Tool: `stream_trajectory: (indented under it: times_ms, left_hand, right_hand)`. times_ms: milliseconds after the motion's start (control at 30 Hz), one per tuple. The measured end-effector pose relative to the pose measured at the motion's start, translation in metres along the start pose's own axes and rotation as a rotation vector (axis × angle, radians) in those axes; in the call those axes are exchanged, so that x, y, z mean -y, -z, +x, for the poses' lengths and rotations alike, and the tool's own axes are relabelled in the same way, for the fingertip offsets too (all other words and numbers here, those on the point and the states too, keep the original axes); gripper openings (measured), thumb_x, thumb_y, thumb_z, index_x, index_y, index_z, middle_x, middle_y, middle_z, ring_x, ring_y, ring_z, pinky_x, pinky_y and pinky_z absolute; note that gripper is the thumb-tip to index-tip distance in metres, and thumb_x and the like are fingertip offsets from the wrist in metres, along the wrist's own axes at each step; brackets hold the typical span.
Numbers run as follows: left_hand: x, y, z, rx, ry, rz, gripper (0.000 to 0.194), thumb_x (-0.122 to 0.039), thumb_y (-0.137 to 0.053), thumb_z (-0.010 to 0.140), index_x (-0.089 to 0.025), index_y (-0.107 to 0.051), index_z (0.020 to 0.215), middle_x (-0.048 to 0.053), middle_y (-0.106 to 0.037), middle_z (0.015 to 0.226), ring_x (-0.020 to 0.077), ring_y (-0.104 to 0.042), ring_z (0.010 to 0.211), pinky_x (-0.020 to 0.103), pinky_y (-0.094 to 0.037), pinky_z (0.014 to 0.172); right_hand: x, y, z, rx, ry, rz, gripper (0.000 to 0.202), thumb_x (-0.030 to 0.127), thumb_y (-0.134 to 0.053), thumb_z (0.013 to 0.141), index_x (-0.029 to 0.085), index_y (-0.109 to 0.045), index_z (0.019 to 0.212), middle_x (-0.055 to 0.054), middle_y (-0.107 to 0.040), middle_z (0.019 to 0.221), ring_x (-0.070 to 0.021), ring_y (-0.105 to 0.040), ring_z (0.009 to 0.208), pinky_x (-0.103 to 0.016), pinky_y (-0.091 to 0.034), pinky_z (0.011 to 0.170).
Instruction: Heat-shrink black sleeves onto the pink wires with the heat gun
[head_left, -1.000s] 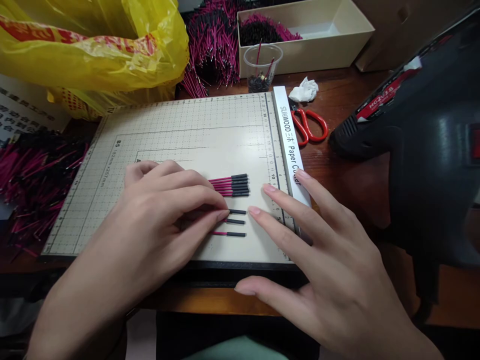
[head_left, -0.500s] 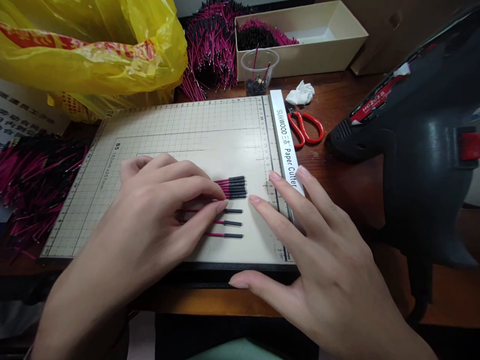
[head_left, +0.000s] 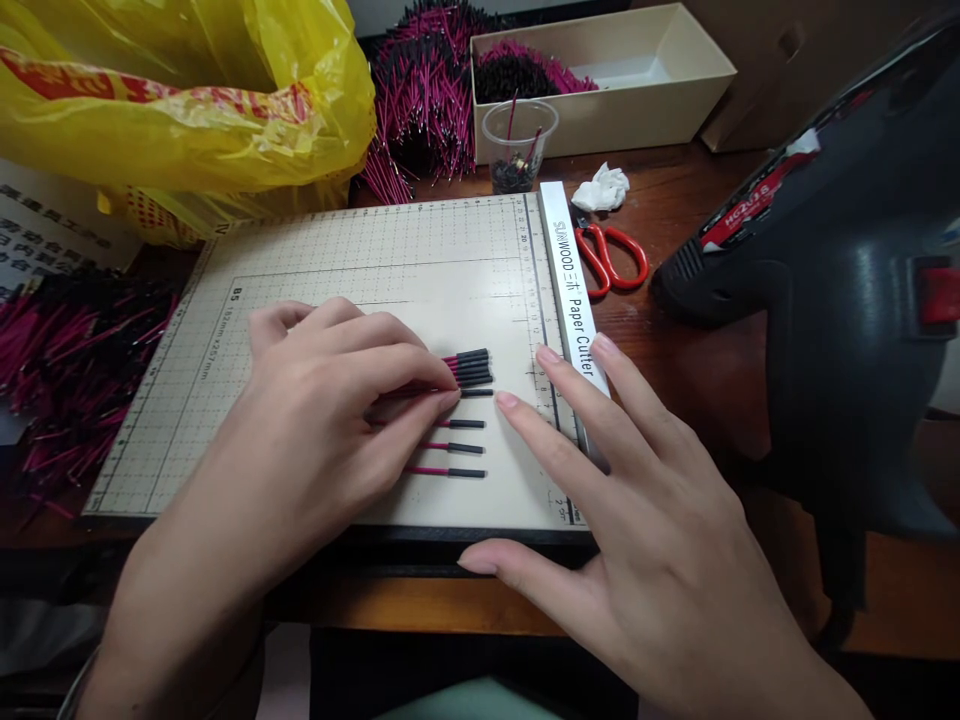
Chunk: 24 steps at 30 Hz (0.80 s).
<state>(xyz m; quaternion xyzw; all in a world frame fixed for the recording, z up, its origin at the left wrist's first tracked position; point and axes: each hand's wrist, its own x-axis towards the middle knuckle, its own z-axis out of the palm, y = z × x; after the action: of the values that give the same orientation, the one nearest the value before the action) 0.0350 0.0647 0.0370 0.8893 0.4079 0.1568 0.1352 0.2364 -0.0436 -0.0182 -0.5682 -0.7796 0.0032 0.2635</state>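
On the cream board of a paper cutter [head_left: 450, 250] lie several thin magenta wires with black sleeved ends [head_left: 472, 366], side by side in a close row. Three more such wires [head_left: 466, 449] lie spaced apart nearer the front edge. My left hand [head_left: 315, 410] is over the wires, thumb and index finger pinched on one wire [head_left: 477, 392] just below the row; its palm hides their left parts. My right hand [head_left: 637, 500] has its fingers spread over the cutter's right side, the index fingertip beside the end of the pinched wire, holding nothing.
Behind the board stand a yellow plastic bag [head_left: 225, 130], a wire pile [head_left: 424, 90], a clear cup [head_left: 517, 150] and a cardboard box [head_left: 600, 110]. Red-handled scissors [head_left: 626, 265] and crumpled tissue [head_left: 602, 187] lie right, near a black heat gun [head_left: 840, 260]. More wires [head_left: 82, 370] are left.
My left hand has shifted slightly right and up. The pinched wire now sits a little apart from the close row. My right hand has hardly moved.
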Motion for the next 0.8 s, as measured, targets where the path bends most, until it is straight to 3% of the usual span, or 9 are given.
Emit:
stream_trajectory:
  times_ms: [200, 467, 800]
  left_hand:
    - [0.0051, 0.0003, -0.0038, -0.01, 0.008, -0.012, 0.023, -0.035, -0.06, 0.098, -0.032, -0.077, 0.083, -0.005, -0.081, 0.087, 0.0242, -0.069, 0.085, 0.048, -0.029, 0.087]
    - [0.0069, 0.0035, -0.0042, 0.017, 0.02, -0.034, 0.02, -0.034, -0.061, 0.097, -0.032, -0.076, 0.083, -0.007, -0.081, 0.086, 0.0233, -0.07, 0.083, 0.047, -0.031, 0.086]
    - [0.0053, 0.0003, -0.0071, 0.002, 0.011, -0.047, 0.023, -0.034, -0.06, 0.099, -0.032, -0.076, 0.083, -0.007, -0.082, 0.087, 0.0237, -0.072, 0.085, 0.048, -0.031, 0.088]
  right_hand:
    - [-0.0013, 0.0, -0.0016, -0.009, 0.022, 0.008, 0.064, 0.067, -0.054, 0.103, 0.019, -0.06, 0.145, -0.012, -0.058, 0.159, -0.0378, -0.04, 0.158, -0.063, -0.043, 0.124]
    - [-0.0013, 0.0007, -0.0001, 0.004, 0.029, 0.009, 0.058, 0.061, -0.056, 0.104, 0.019, -0.061, 0.143, -0.013, -0.059, 0.157, -0.0411, -0.04, 0.157, -0.068, -0.044, 0.122]
    - [-0.0018, 0.0009, -0.0017, 0.01, 0.027, 0.008, 0.063, 0.066, -0.055, 0.103, 0.019, -0.061, 0.144, -0.014, -0.059, 0.156, -0.0406, -0.037, 0.159, -0.069, -0.042, 0.123]
